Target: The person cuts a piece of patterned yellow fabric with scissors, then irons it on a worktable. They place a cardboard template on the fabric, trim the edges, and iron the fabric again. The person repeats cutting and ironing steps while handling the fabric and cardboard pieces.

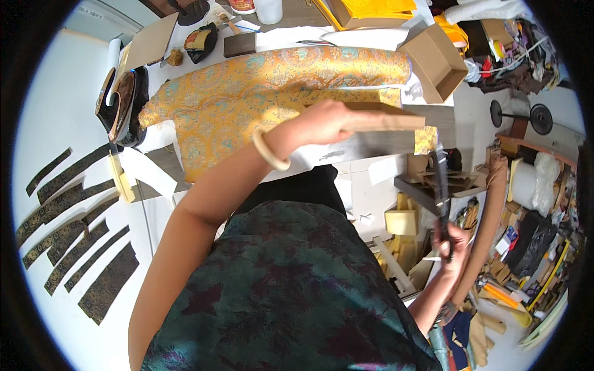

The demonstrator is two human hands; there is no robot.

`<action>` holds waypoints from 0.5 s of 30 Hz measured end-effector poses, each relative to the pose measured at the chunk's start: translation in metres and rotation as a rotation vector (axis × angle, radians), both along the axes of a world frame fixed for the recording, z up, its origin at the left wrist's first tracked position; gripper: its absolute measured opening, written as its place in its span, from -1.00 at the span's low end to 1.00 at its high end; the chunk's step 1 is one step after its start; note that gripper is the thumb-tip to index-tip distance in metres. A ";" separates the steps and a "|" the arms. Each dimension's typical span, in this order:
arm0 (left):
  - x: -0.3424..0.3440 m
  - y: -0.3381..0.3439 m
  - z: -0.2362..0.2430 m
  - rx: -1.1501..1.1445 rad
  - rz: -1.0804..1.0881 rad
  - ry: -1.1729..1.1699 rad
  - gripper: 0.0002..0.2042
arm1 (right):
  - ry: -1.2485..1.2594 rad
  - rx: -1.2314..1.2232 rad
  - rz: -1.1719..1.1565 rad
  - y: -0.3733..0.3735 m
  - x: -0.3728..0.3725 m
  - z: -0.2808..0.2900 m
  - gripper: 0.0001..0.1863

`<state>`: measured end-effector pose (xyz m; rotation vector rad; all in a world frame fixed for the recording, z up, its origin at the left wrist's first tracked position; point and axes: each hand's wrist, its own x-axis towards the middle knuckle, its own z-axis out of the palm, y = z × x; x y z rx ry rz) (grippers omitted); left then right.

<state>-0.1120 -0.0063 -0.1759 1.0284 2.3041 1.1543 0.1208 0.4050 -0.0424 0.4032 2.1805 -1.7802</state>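
My left hand (325, 122), a pale bangle on its wrist, grips a long brown cardboard piece (390, 121) over the front edge of the table. Whether it is a board or a shallow box side, I cannot tell. At its right end hangs a small yellow patterned fabric flap (426, 141). My right hand (455, 247) is closed around a long dark tool that looks like scissors (441, 179); the tip reaches up to the flap. Behind my left hand lies a large yellow-orange brocade cloth (247, 86), its far side folded or rolled.
An open cardboard box (436, 65) stands at the table's right end. Dark patterned strips (111, 281) lie on the white surface at left. A long brown roll (489, 216) leans beside my right arm, with cluttered scraps around it. A white cup (269, 10) stands at the back.
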 end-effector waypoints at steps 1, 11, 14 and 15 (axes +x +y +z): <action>0.007 0.002 -0.003 -0.004 0.009 0.074 -0.19 | 0.097 0.100 0.112 -0.002 -0.039 0.022 -0.38; 0.044 0.016 0.026 -0.187 0.105 0.047 -0.22 | 0.072 0.586 1.132 -0.103 -0.370 -0.105 -0.63; 0.045 0.018 0.027 -0.192 0.125 0.028 -0.19 | 0.072 0.574 1.156 -0.108 -0.387 -0.149 -0.68; 0.043 0.019 0.029 -0.210 0.130 0.037 -0.19 | 0.093 0.570 1.173 -0.112 -0.390 -0.155 -0.68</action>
